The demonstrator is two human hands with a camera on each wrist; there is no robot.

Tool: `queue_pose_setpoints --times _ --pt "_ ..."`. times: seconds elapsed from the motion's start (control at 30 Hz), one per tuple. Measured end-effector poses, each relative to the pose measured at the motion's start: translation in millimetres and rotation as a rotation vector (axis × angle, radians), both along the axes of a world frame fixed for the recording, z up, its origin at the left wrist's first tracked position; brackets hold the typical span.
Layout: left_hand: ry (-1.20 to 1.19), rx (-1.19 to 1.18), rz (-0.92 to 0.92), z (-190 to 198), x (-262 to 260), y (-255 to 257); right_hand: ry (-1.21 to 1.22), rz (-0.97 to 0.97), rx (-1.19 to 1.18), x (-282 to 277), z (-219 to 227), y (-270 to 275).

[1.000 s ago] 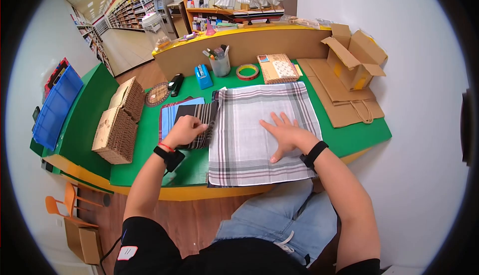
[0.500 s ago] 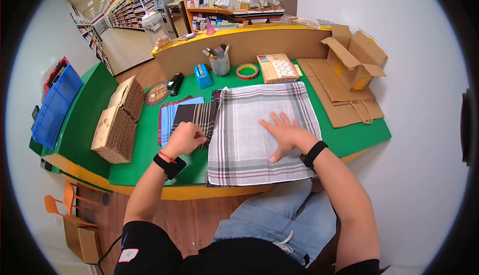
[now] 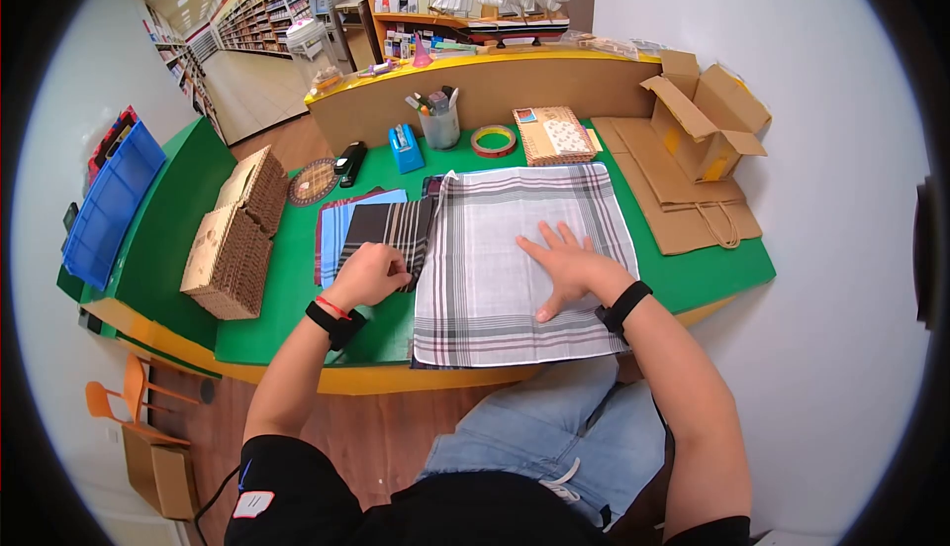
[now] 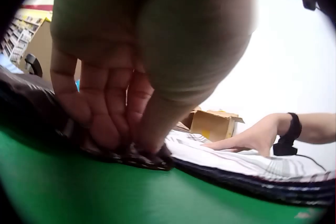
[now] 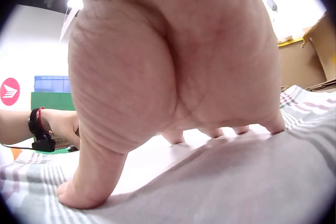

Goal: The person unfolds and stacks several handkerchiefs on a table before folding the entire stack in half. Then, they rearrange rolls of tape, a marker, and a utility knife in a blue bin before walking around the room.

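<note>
My left hand (image 3: 370, 275) pinches the near edge of a folded black handkerchief (image 3: 384, 221) with tan and white stripes. In the left wrist view, thumb and fingertips close on the dark cloth (image 4: 149, 160) just over the green tabletop. The black one overlaps a blue handkerchief (image 3: 332, 234) with a maroon edge. To the right, a white plaid handkerchief (image 3: 480, 249) lies spread flat, with dark cloth (image 4: 252, 186) showing beneath its front edge. My right hand (image 3: 574, 271) rests on it, fingers spread, with thumb and fingertips touching the cloth in the right wrist view.
Woven boxes (image 3: 230, 259) stand at the left of the green table (image 3: 297, 333). Along the back are a stapler (image 3: 349, 164), a blue tape dispenser (image 3: 405, 148), a pen cup (image 3: 439, 128), a tape roll (image 3: 493, 141) and a woven box (image 3: 554, 136). Cardboard boxes (image 3: 703, 120) occupy the right.
My left hand has shifted slightly towards the table's front edge, with the black handkerchief's edge in its fingers. The right hand keeps its place on the white cloth.
</note>
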State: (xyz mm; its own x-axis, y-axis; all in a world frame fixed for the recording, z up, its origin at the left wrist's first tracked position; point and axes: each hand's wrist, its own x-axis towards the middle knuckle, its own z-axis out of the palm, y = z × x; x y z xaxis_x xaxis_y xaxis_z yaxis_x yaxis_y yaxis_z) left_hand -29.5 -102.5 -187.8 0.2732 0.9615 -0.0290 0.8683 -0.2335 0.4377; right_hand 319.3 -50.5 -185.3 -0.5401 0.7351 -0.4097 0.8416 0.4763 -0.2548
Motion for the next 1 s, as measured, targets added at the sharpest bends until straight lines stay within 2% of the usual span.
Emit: queue_pose_setpoints --times 0.17,0.23,0.27,0.33,0.4,0.47,0.6,0.67,0.77,1.0 --pt "-0.059 0.111 -0.066 6 -1 -12 -0.002 0.0 -0.007 -1 -1 0" --pt "0.089 0.148 -0.009 1 -19 -7 -0.008 0.008 0.004 0 -2 1" --pt "0.089 0.151 -0.005 1 -26 -8 -0.001 0.007 0.001 1 -1 0" --pt "0.028 0.041 0.072 6 -37 -9 0.017 0.0 0.002 1 0 1" --pt "-0.018 0.063 0.06 10 -44 -11 0.011 0.004 0.006 1 -1 0" --pt "-0.007 0.079 0.153 8 -50 -13 0.01 0.001 0.004 1 -3 0" --pt "-0.008 0.027 0.146 15 -48 -18 0.001 -0.001 0.001 1 -1 0" --pt "-0.254 -0.09 0.17 4 -56 -17 0.004 -0.003 0.0 1 -1 0" --pt "-0.38 -0.078 0.206 1 -56 -18 0.006 -0.003 -0.005 0 -2 0" --pt "-0.462 -0.169 0.182 0 -60 -16 0.002 -0.003 -0.015 0 -1 1"
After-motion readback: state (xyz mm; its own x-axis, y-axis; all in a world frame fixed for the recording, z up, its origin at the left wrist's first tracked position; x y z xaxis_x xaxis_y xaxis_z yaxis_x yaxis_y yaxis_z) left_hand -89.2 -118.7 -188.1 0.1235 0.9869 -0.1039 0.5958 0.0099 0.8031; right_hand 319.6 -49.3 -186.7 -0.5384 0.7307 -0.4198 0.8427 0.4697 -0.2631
